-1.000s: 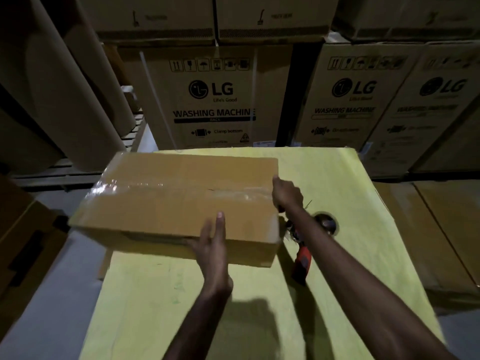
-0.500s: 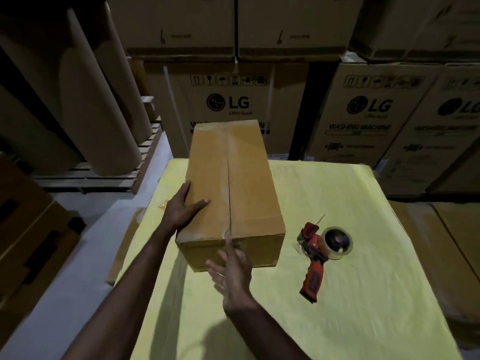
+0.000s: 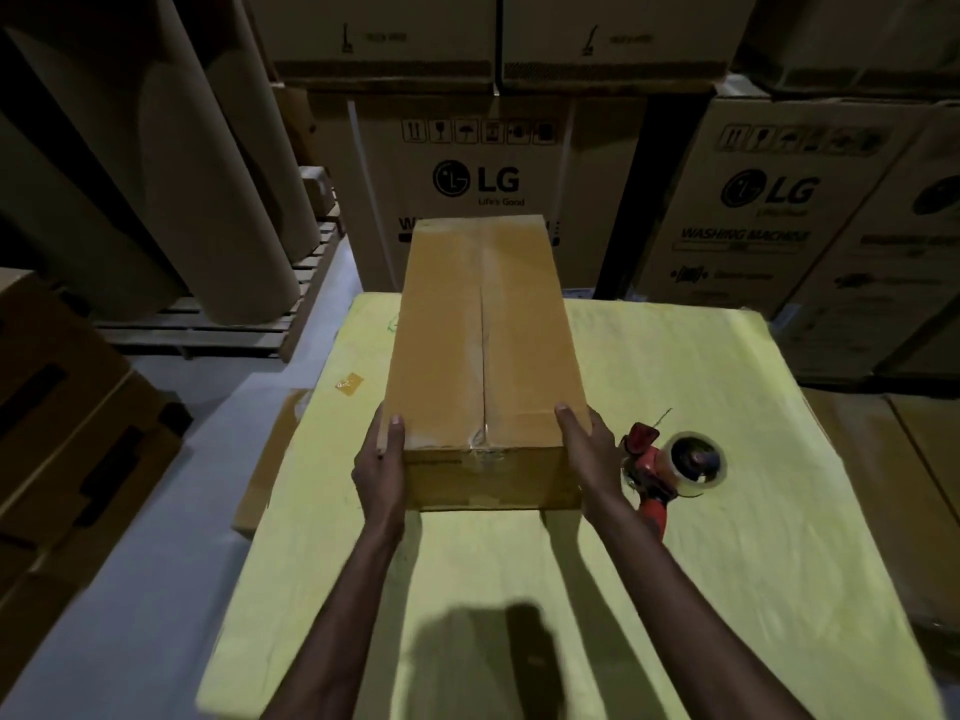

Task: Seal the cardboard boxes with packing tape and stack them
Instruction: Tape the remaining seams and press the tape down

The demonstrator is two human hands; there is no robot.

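Holds cardboard box (image 3: 483, 345) lengthwise on table (image 3: 701, 589).
Clamps left grip (image 3: 382, 462) and right grip (image 3: 587, 449) on near corners, thumbs on top, just left of tape dispenser (image 3: 670, 465).

The cardboard box (image 3: 483, 345), crosswise a second ago, now runs lengthwise away from the person. The left hand (image 3: 379, 470) slides back to grip its near left corner. The right hand (image 3: 587, 454), open a moment ago, clasps the near right corner, its wrist now crossing the tape dispenser (image 3: 670, 465).
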